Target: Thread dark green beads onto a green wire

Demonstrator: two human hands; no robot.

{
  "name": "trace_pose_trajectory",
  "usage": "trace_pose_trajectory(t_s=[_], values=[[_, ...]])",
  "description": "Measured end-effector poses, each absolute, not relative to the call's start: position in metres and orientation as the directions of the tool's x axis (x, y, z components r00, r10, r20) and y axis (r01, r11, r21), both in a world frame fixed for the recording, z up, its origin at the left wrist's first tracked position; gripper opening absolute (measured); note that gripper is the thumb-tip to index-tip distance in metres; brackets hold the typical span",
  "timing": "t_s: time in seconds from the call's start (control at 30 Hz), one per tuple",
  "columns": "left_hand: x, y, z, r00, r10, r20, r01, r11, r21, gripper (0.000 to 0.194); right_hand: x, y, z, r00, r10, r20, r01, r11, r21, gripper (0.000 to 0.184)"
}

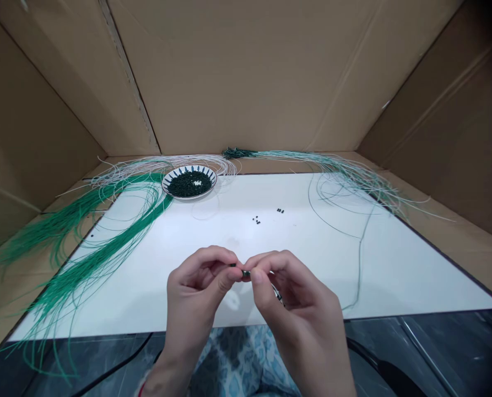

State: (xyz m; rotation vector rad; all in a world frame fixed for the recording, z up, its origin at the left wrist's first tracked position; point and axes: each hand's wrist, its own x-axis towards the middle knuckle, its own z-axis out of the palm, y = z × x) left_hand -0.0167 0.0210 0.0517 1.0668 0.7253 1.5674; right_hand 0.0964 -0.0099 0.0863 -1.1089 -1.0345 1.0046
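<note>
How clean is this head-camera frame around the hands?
Head view: soft, even light, faint shadows from the left hand and right hand on the white board; the small dark bead between them looks slightly soft; wide-angle distortion splays the cardboard walls; the dark glossy surface shows mild glare.

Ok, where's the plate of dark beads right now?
In the head view, the patterned plate sits left of centre at the far edge of the white board, with pale wire loops curving behind it.
</note>
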Motion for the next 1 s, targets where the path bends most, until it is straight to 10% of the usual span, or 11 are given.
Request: trace_pose_trajectory(t_s=[1.0], values=[[-0.020,0.032,0.048,0.004,0.906,0.424,-0.333,-0.399,0.855,0.019,0.105,0.000,0.084,0.115,0.993,0.002,-0.167,0.021,-0.986,0.021]])
